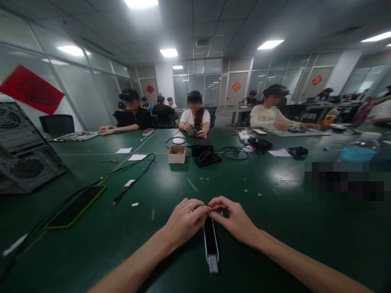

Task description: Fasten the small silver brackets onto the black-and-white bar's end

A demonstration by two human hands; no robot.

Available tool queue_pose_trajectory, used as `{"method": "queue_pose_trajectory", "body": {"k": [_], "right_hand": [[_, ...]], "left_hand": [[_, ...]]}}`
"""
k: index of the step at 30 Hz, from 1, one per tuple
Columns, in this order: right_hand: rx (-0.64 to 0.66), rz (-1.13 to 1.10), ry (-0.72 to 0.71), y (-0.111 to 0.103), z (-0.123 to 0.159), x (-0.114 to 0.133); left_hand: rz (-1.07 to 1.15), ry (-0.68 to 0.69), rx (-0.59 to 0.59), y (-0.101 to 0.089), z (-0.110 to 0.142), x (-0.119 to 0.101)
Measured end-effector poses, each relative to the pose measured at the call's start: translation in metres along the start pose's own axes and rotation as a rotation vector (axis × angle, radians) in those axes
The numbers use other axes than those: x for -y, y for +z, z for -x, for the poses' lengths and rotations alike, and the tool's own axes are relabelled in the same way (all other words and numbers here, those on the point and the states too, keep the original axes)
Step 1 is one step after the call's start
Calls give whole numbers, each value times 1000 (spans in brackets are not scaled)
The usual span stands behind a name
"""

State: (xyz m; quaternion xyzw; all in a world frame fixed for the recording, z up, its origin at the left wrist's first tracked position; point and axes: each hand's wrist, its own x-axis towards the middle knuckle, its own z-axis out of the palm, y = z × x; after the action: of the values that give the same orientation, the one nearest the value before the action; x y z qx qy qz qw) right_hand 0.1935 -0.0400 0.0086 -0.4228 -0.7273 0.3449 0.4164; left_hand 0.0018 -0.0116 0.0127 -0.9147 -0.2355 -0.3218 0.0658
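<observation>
My left hand (187, 217) and my right hand (233, 217) meet in front of me, low over the green table. Both are closed, thumbs and fingertips pinching together at the far end of a narrow black strip with white edging (210, 238). The strip points towards me, and a pale grey end piece (213, 263) sits at its near end. My fingers hide the strip's far tip, so any small part between them cannot be made out. A ring shows on a finger of my left hand.
A phone with a green edge (76, 207) and a black cable (134, 178) lie at left, near a computer case (30, 150). Ahead stand an open cardboard box (176, 155) and a black device (204, 152). A water bottle (359, 148) is at right. People sit opposite.
</observation>
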Motion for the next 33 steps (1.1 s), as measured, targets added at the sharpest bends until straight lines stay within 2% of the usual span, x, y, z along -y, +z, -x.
{"method": "queue_pose_trajectory", "body": {"k": [3, 8, 11, 14, 17, 23, 33], "right_hand": [[30, 118, -22, -5, -1, 2], [-13, 353, -49, -24, -6, -9], [55, 450, -28, -34, -8, -17], [162, 512, -45, -38, -9, -21], [209, 536, -74, -36, -9, -21], [208, 553, -72, -32, -8, -20], [173, 567, -123, -29, -8, -27]], "left_hand": [[52, -72, 0, -2, 1, 6], [169, -320, 81, -8, 5, 20], [202, -423, 144, -9, 6, 25], [264, -444, 201, -6, 7, 27], [294, -434, 236, -2, 9, 29], [322, -465, 285, -3, 7, 29], [446, -622, 362, -12, 2, 25]]}}
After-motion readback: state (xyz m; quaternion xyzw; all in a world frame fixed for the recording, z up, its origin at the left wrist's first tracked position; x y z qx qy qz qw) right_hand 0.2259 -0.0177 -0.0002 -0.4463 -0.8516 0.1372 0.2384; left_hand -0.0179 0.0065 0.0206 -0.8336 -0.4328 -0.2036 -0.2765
